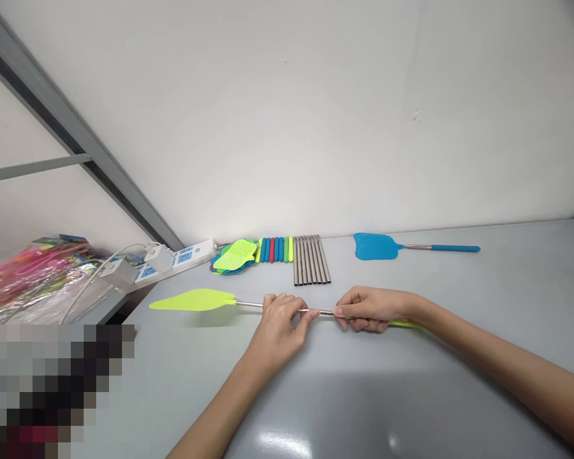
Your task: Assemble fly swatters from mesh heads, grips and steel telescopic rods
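Note:
Both my hands hold one telescopic fly swatter with a yellow-green head (196, 299), raised a little over the grey table. My left hand (284, 319) is closed round its thin metal rod (249, 304), on the side toward the head. Farther right, my right hand (368, 308) grips the swatter near where the metal meets the handle. A yellow-green handle end (405, 324) shows past my right fingers; the rest of the handle is hidden by that hand. The swatter head is seen nearly edge-on.
Along the wall lie stacked swatter heads (236, 255), several coloured handle grips (272, 250), a row of metal tubes (310, 260) and a blue fly swatter (377, 247). At left are a power strip (191, 253) with plugged-in chargers and plastic-wrapped pink items (33, 271).

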Available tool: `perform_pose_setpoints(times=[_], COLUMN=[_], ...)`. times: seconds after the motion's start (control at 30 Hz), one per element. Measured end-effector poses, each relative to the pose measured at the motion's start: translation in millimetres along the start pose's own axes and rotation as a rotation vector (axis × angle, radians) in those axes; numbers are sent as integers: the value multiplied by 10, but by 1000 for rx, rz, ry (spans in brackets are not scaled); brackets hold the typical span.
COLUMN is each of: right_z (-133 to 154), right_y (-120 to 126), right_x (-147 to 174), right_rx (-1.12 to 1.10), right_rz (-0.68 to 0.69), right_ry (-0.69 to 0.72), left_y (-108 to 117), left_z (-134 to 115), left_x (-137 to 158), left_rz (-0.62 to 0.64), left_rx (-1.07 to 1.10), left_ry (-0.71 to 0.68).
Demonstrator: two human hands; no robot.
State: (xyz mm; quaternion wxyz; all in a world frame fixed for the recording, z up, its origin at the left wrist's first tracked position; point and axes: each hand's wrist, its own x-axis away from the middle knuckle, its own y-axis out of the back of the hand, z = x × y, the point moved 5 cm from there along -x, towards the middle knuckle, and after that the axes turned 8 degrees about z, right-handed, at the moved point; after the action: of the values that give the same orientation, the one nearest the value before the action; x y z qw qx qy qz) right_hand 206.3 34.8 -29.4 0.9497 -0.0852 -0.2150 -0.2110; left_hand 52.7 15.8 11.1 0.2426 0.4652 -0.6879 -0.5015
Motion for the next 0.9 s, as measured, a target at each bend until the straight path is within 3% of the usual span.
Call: perform_pose_setpoints(times=[0.9], right_z=[65], right_y=[131], right_x=[153], right_rx=[63], right_rz=[-34], right_ry=[-10], left_y=[157], left_z=[96], left_x=[-22], left_rz=[-29], left_rx=[-27], left_ry=[37])
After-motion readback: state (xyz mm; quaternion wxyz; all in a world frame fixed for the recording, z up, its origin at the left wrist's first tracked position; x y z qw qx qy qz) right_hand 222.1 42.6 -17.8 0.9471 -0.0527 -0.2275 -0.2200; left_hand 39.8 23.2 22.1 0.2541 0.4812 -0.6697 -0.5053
